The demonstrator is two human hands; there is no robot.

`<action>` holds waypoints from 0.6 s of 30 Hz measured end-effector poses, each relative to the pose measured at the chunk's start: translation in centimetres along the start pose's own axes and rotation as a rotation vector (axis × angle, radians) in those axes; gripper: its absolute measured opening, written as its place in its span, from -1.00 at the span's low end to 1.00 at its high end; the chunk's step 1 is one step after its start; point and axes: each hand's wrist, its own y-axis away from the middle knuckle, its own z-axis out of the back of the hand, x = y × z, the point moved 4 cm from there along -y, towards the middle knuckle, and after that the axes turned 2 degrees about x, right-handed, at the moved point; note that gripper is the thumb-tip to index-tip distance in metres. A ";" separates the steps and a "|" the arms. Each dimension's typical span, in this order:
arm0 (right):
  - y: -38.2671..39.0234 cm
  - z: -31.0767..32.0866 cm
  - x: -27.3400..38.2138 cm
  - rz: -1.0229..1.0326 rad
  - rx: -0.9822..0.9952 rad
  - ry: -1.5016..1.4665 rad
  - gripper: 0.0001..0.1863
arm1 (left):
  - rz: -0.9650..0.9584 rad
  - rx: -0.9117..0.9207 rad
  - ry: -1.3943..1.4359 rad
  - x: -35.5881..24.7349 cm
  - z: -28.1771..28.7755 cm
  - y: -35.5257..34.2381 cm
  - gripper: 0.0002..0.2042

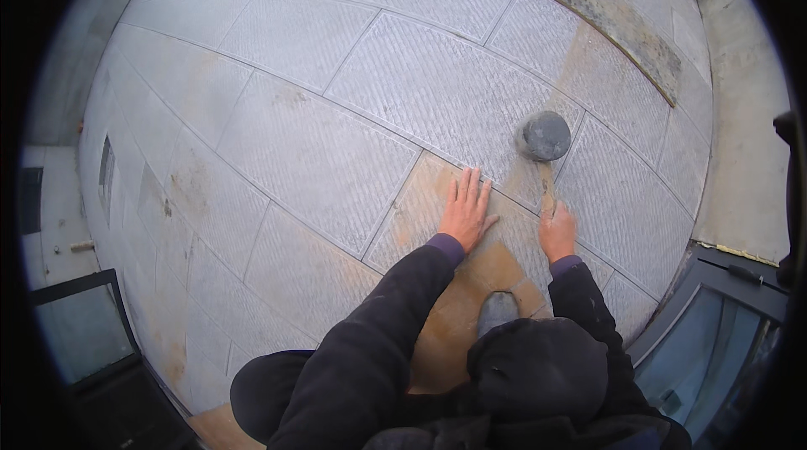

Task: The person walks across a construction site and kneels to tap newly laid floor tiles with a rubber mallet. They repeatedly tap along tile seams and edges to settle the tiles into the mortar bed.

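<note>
My right hand (pixel 557 233) is wrapped round the short wooden handle (pixel 547 181) of a mallet whose round, dark grey head (pixel 545 136) is held over the grey paving. Flat on a ribbed stone slab (pixel 412 206) lies my left hand (pixel 467 208), its fingers stretched toward the joint with the slab beyond. This slab is stained tan along its far edge. Whether the mallet head touches the paving, I cannot tell. Below my hands is a tan, dusty patch (pixel 458 328) with the toe of a grey shoe (pixel 498 312) on it.
Large ribbed grey slabs (pixel 311 126) with narrow joints spread all around. A long, stained board (pixel 588 5) lies at the far right. A dark-framed glass door (pixel 706 341) stands at the lower right, another framed pane (pixel 84 332) at the lower left. Pale walls (pixel 748 114) border the floor.
</note>
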 end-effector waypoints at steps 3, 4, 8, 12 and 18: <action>0.5 -0.4 -0.4 0.005 0.049 0.058 -0.49 | 0.040 0.140 0.027 0.0 -0.8 0.1 -0.22; 0.1 -0.6 -0.6 0.029 -0.003 0.029 -0.48 | 0.040 0.125 0.020 -0.2 -1.2 0.0 -0.22; -2.1 -2.2 -3.3 -0.073 0.105 0.103 -0.46 | 0.044 0.123 -0.020 -1.6 -4.6 -0.6 -0.22; -3.2 -2.1 -6.2 -0.032 0.115 -0.059 -0.50 | -0.058 0.149 0.020 -3.5 -8.5 -1.6 -0.22; -3.6 -0.6 -7.7 -0.045 0.099 -0.047 -0.54 | 0.005 0.304 -0.027 -3.8 -10.6 -3.0 -0.20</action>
